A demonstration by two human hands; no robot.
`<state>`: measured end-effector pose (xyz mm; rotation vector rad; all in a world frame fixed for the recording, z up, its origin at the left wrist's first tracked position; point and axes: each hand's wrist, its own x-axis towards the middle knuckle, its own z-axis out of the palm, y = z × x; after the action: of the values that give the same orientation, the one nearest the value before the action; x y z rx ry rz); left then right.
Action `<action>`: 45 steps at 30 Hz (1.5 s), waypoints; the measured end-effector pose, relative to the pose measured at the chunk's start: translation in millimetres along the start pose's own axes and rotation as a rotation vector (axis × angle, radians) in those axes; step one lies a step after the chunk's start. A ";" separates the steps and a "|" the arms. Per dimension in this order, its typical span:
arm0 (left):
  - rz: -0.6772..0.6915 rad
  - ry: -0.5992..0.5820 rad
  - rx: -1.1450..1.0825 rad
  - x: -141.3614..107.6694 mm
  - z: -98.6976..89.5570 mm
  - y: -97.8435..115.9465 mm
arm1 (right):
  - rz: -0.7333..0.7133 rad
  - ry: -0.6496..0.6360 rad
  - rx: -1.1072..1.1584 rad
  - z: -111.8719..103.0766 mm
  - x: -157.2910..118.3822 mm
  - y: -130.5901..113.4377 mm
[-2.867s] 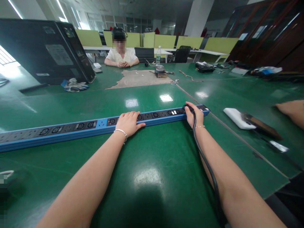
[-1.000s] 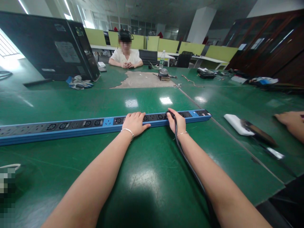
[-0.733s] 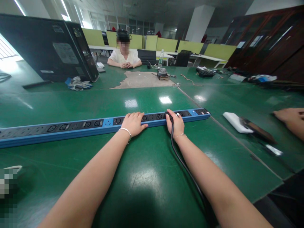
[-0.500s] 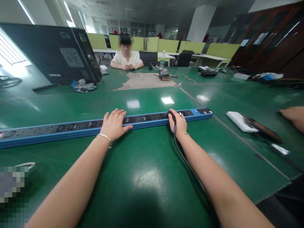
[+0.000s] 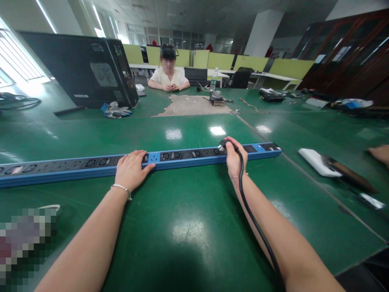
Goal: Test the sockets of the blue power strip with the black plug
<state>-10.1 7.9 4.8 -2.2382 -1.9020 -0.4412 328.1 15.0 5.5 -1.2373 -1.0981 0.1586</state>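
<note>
A long blue power strip (image 5: pixel 194 159) with a row of black sockets lies across the green table. My left hand (image 5: pixel 130 169) grips its middle part, fingers laid over the top and thumb along the near edge. Between the fingers of my right hand (image 5: pixel 235 156) is a black power plug (image 5: pixel 224 143), its metal prongs bare and pointing left, just above the strip's right part. From the plug a black cord (image 5: pixel 249 209) runs down along my right forearm and out at the bottom.
The green table (image 5: pixel 176 202) carries a black computer case (image 5: pixel 88 73) and gloves (image 5: pixel 115 110) at back left. A person (image 5: pixel 169 77) sits across. To the right lie a white object (image 5: pixel 317 162) and another person's hand (image 5: pixel 379 155). A bottle (image 5: pixel 214 79) stands far back.
My right hand has lifted the plug out of the strip's socket, so its prongs now show. My left hand has slid left along the strip, uncovering a blue socket. The view has shifted slightly.
</note>
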 end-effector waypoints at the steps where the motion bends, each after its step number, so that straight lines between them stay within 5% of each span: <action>1: 0.001 0.001 0.000 0.0 -0.6 0.1 | 0.003 -0.075 0.013 8.5 -6.6 -6.3; 5: 0.000 0.004 -0.013 -0.9 -1.4 0.3 | 0.020 -0.283 0.005 49.2 -34.3 -26.2; 12: -0.004 0.022 -0.024 -1.9 -0.3 0.7 | -0.005 -0.309 -0.251 84.9 -50.6 -38.9; 21: -0.011 0.015 -0.054 -1.4 -0.2 -0.3 | -0.090 -0.337 -0.545 91.8 -61.3 -56.5; 36: -0.017 0.020 -0.082 -1.9 0.5 0.2 | -0.304 -0.402 -0.553 80.4 -75.0 -41.4; 45: -0.005 0.074 -0.118 -0.7 4.4 -2.3 | -0.220 -0.334 -0.375 84.7 -75.5 -36.3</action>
<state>-12.0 9.1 0.2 -2.2554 -1.8907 -0.6437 211.1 10.3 -15.8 -1.4423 -1.5992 -0.0120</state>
